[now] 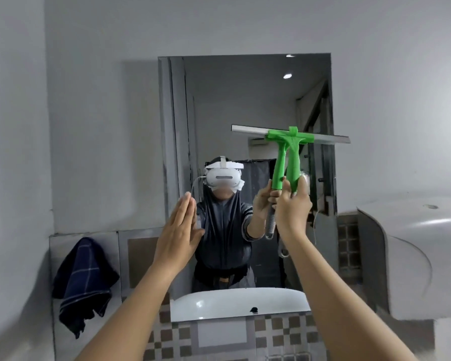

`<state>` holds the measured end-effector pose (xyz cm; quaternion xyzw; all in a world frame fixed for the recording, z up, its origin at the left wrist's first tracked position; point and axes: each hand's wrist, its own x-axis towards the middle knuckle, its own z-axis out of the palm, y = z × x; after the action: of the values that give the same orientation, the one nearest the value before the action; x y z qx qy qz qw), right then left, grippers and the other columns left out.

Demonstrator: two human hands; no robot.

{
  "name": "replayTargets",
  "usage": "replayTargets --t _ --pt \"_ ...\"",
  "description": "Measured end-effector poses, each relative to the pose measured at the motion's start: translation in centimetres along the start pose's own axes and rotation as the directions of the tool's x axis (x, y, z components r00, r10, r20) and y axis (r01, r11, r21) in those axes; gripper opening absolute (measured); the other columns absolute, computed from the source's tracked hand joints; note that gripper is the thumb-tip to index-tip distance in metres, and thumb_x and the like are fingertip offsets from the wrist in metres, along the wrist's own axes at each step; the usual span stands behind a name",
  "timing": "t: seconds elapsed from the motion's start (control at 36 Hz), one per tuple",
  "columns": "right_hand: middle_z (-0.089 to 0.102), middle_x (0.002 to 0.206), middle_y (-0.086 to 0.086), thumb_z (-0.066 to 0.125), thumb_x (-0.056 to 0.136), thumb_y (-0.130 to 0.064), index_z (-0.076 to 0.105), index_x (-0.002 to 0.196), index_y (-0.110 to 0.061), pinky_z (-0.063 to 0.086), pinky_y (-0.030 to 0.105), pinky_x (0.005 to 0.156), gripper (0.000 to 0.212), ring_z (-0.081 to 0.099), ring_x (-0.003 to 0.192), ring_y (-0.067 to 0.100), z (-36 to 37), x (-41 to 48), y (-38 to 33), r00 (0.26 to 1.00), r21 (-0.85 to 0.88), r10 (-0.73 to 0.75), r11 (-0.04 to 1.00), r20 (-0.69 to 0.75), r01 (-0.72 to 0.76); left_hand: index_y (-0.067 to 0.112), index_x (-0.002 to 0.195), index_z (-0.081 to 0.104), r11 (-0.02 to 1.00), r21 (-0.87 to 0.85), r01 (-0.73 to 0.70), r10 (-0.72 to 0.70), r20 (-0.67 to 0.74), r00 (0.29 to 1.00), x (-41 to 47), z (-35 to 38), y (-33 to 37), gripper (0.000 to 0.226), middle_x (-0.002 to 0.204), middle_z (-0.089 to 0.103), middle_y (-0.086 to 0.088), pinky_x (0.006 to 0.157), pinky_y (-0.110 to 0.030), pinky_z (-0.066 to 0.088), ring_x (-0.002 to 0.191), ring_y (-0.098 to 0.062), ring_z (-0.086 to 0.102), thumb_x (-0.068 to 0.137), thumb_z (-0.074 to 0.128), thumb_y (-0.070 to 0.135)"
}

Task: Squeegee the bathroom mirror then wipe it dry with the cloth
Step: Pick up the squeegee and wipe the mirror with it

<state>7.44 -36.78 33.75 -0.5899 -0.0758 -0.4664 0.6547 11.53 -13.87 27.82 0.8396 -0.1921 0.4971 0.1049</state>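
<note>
- The squeegee pass is the step in hand — the right hand point(293, 209) is wrapped round the bottom of the green squeegee point(292, 149), whose handle points up and whose blade runs crosswise, tilted a little down to the right.
- The blade lies against the bathroom mirror point(245, 105) about halfway up its right half; its right end reaches just past the mirror's right edge onto the wall.
- The left hand point(179, 230) holds nothing: flat, fingers straight and together, raised at the mirror's lower left corner. Whether it touches the glass I cannot tell.
- The glass is too dim to show where it is wet or streaked, so how much has been cleared cannot be judged.
- Next move, as I judge it — a steady pull of the blade down the glass, kept level and pressed evenly, stopping above the white basin point(240, 300).
- Room: the mirror's upper part and left half are open. To the right a white wall dispenser point(412, 256) stands out near the lower right edge and could catch the overhanging blade end.
- The drying cloth, a dark blue checked one point(84, 277), hangs on the wall well left of the mirror and below it, untouched — the wipe is not yet begun.
</note>
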Motion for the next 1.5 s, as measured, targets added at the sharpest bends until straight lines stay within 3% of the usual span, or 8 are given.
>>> replayTargets --t 0.28,0.36,0.47,0.61,0.75,0.92,1.11,1.5 --pt "0.051 0.065 -0.005 0.039 0.099 -0.018 0.046 0.113 -0.004 0.042 0.009 0.043 0.021 0.053 0.049 0.005 7.0 -2.6 -1.6 0.991 0.066 0.079 0.995 -0.107 -0.073 0.007 0.145 0.013 0.996 0.026 -0.086 0.084 0.05 0.995 -0.6 -0.8 -1.0 0.083 0.155 0.008 -0.004 0.113 -0.033 0.019 0.142 -0.018 0.007 0.083 0.066 0.02" --pt "0.05 0.07 -0.006 0.039 0.099 -0.02 0.043 0.122 -0.006 0.049 0.031 0.062 0.028 0.055 0.061 0.014 8.7 -3.4 -1.8 0.996 0.023 0.069 0.997 -0.057 -0.067 0.007 0.145 0.013 0.993 0.032 -0.11 0.108 0.058 0.993 -0.5 -1.0 -1.3 0.082 0.155 0.007 -0.005 0.114 -0.031 0.016 0.143 -0.018 0.007 0.083 0.065 0.02" --pt "0.058 0.076 0.009 0.04 0.097 -0.023 0.042 0.115 -0.01 0.056 0.052 0.06 0.022 0.063 0.069 0.032 11.0 -4.8 -2.1 0.998 -0.015 0.057 0.998 0.004 -0.056 0.007 0.145 0.013 0.992 0.023 -0.125 0.123 0.061 0.99 -0.6 -1.0 -1.7 0.081 0.155 0.004 -0.003 0.114 -0.03 0.018 0.142 -0.015 0.004 0.084 0.065 0.021" --pt "0.062 0.1 0.019 0.035 0.089 -0.042 0.035 0.126 -0.021 0.055 0.058 0.07 0.042 0.064 0.09 0.039 12.7 -5.8 -1.3 0.994 -0.057 0.065 0.997 0.09 -0.06 0.007 0.145 0.011 0.991 0.014 -0.134 0.133 0.065 0.989 -0.7 -0.9 -1.9 0.082 0.156 0.002 -0.002 0.115 -0.029 0.02 0.143 -0.013 0.002 0.085 0.064 0.022" --pt "0.063 0.098 0.016 0.032 0.086 -0.051 0.034 0.123 -0.026 0.055 0.057 0.07 0.045 0.065 0.09 0.037 11.5 -6.3 -0.2 0.987 -0.195 0.003 0.98 0.161 0.029 0.006 0.145 0.013 0.994 -0.007 -0.108 0.108 0.038 0.993 -1.0 -0.6 -1.9 0.08 0.155 0.004 -0.004 0.115 -0.032 0.02 0.143 -0.016 0.005 0.084 0.064 0.019" --pt "0.059 0.108 0.009 0.035 0.098 -0.033 0.031 0.137 -0.024 0.049 0.048 0.08 0.04 0.053 0.101 0.028 8.0 -5.3 -1.0 0.961 -0.406 -0.106 0.89 0.257 0.207 0.011 0.145 0.006 0.997 -0.063 -0.038 0.04 0.024 0.999 -1.1 0.2 -1.2 0.081 0.155 -0.003 0.001 0.116 -0.034 0.017 0.143 -0.013 -0.002 0.086 0.061 0.017" --pt "0.06 0.098 0.01 0.04 0.097 -0.029 0.038 0.134 -0.021 0.051 0.044 0.071 0.038 0.057 0.085 0.029 4.7 -2.5 -1.1 0.914 -0.511 -0.22 0.772 0.342 0.377 0.01 0.146 0.008 0.995 -0.087 0.051 -0.049 0.017 0.999 -1.5 0.9 -0.4 0.08 0.155 -0.003 0.001 0.117 -0.036 0.017 0.143 -0.015 -0.003 0.086 0.061 0.015" --pt "0.062 0.111 0.011 0.042 0.097 -0.029 0.04 0.13 -0.024 0.041 0.041 0.078 0.034 0.056 0.095 0.03 -1.1 4.3 -4.6 0.758 -0.636 -0.27 0.42 0.593 0.647 0.013 0.142 0.001 0.989 -0.109 0.101 -0.103 -0.016 0.995 -1.9 1.2 0.7 0.097 0.154 0.007 -0.004 0.113 -0.036 0.022 0.142 -0.02 0.006 0.077 0.073 0.015"
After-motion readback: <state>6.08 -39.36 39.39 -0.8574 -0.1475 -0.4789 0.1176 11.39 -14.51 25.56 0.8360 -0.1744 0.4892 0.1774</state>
